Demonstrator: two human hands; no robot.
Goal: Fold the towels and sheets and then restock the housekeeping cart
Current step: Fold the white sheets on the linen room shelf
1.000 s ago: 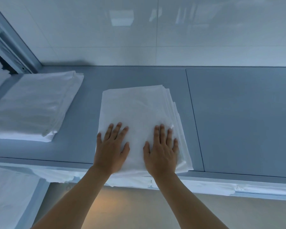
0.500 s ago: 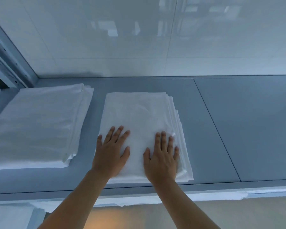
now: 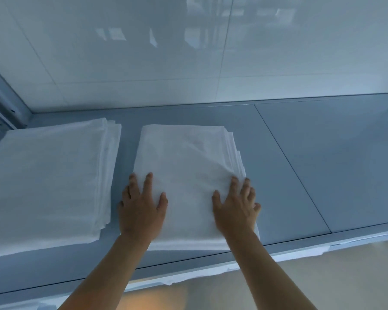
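Pressing flat on the near end of the folded sheet (image 3: 188,166), left hand (image 3: 141,211) at its left edge, right hand (image 3: 235,211) at its right edge, fingers straight and spread, palms down, hands apart. Lying on the grey surface (image 3: 323,164) under and beyond both hands, layered edges stepping out past the right fingers. Keeping even pressure while squaring those edges, probably best sliding outward, not bunching the top layer. Sitting just left of the left hand, a second folded stack (image 3: 47,180). Standing beyond, a glossy tiled wall (image 3: 188,52).
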